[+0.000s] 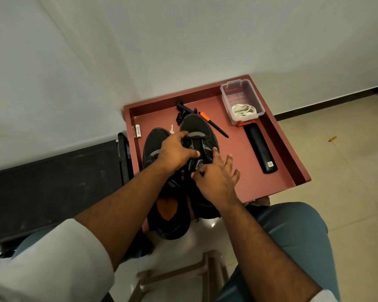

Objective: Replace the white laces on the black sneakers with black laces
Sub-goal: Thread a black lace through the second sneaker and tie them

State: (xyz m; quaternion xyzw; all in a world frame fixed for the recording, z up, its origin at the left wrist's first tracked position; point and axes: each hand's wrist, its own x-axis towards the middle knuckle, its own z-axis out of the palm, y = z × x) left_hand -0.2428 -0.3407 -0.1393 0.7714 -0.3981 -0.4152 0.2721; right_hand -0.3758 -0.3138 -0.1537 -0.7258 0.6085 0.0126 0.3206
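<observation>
Two black sneakers lie side by side on a red tray (277, 171), toes pointing away from me. The left sneaker (154, 140) shows an orange insole near its heel. My left hand (175, 152) lies across both shoes and its fingers curl onto the lacing area of the right sneaker (196, 127), gripping a black lace (187, 171) there. My right hand (216, 179) pinches the lace lower on that shoe's tongue, with the other fingers spread. A bundle of white laces (243, 110) sits in a clear plastic box (241, 102).
On the tray lie a black and orange pen (214, 125), a long black tool with an orange end (260, 147), a small white tube (138, 130) and a black clip-like object (181, 109). A wall stands behind; tiled floor spreads to the right.
</observation>
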